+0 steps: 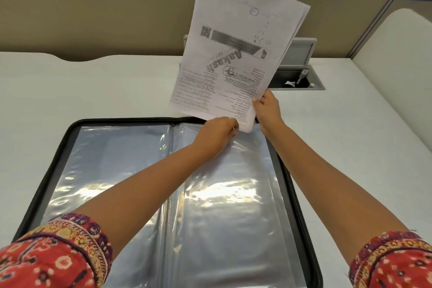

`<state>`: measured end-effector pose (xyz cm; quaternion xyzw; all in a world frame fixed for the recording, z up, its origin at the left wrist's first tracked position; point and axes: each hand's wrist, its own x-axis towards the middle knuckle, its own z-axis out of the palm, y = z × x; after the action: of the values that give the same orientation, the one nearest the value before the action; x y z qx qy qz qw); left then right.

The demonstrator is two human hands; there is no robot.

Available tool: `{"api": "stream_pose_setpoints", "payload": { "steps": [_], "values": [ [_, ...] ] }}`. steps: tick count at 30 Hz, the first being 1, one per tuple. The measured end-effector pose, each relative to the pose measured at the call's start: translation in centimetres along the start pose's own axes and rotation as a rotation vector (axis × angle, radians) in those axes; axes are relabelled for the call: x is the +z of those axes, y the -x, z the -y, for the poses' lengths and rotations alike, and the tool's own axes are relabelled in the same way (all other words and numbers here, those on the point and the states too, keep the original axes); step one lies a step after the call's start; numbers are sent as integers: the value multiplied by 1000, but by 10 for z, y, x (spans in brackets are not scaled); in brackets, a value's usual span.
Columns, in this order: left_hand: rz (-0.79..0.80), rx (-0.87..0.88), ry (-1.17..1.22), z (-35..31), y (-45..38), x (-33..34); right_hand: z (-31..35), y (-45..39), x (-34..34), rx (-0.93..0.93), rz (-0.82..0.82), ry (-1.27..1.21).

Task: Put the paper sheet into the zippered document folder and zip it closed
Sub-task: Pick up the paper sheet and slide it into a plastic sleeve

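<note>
A black zippered document folder [70, 138] lies open flat on the white desk, showing clear plastic sleeves [224, 206] on both sides. A stack of printed white paper sheets [233, 54] stands nearly upright above the folder's far edge. My right hand [268, 110] grips the sheets' lower right corner. My left hand [219, 133] pinches the top edge of the right-hand plastic sleeve, touching the paper's lower edge. The folder's zipper pull is not visible.
A grey cable hatch [304, 77] is open in the white desk [93, 91] behind the paper, with small white items inside. A beige partition wall [105, 11] runs along the back. A white rounded divider [402, 49] stands at right.
</note>
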<state>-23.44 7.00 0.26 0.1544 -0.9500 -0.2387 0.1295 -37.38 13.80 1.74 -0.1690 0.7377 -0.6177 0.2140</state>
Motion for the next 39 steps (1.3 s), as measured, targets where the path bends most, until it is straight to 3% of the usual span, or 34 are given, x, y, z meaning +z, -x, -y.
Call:
{"api": "stream_pose_setpoints", "payload": {
  "steps": [10,13,16,19,24,32,39],
  "values": [
    [-10,-160,-2,19,13,-8,-4,5,-14,4,63,107],
    [-105,-183,-54,27,23,-8,1,4,-11,28,52,153],
    [-246,-311,-85,36,32,-14,6,1,-8,38,49,189],
    [-262,-379,-164,49,38,-14,8,0,-4,66,33,239],
    [-223,-471,0,50,34,-26,13,2,-2,109,11,281],
    [-156,-456,-8,55,28,-40,23,4,1,46,-15,361],
    [82,-390,-153,72,17,-55,36,1,5,-22,-55,430]
  ]
}}
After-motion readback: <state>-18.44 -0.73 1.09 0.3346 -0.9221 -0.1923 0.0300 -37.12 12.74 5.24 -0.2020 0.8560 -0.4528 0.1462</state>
